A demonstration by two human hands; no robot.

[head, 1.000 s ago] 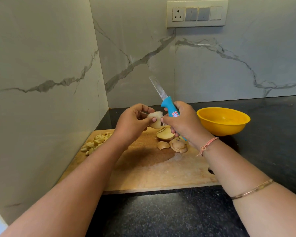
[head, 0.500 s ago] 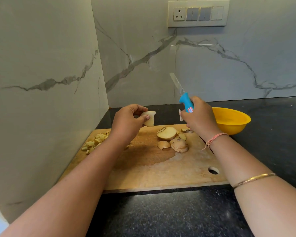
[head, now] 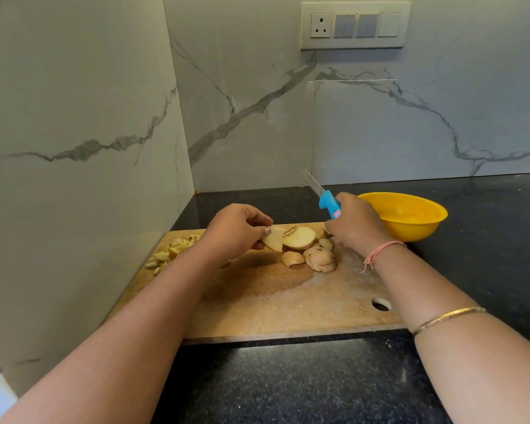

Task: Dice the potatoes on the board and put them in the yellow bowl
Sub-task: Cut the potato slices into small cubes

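I see the wooden board lying flat, its near part pale and wet. On the board's far-left corner sits a heap of diced potato. By the board's far edge a halved potato lies cut face up, with a skin-side-up piece and a small curved piece just nearer me. My left hand pinches a potato wedge low over the board. My right hand grips the blue-handled knife, blade raised. The yellow bowl stands upright beyond the board's far-right corner.

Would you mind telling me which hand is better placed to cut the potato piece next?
Right hand: it grips the knife, blade pointing up and away. The left hand pinches the potato piece over the board, so it suits steadying.
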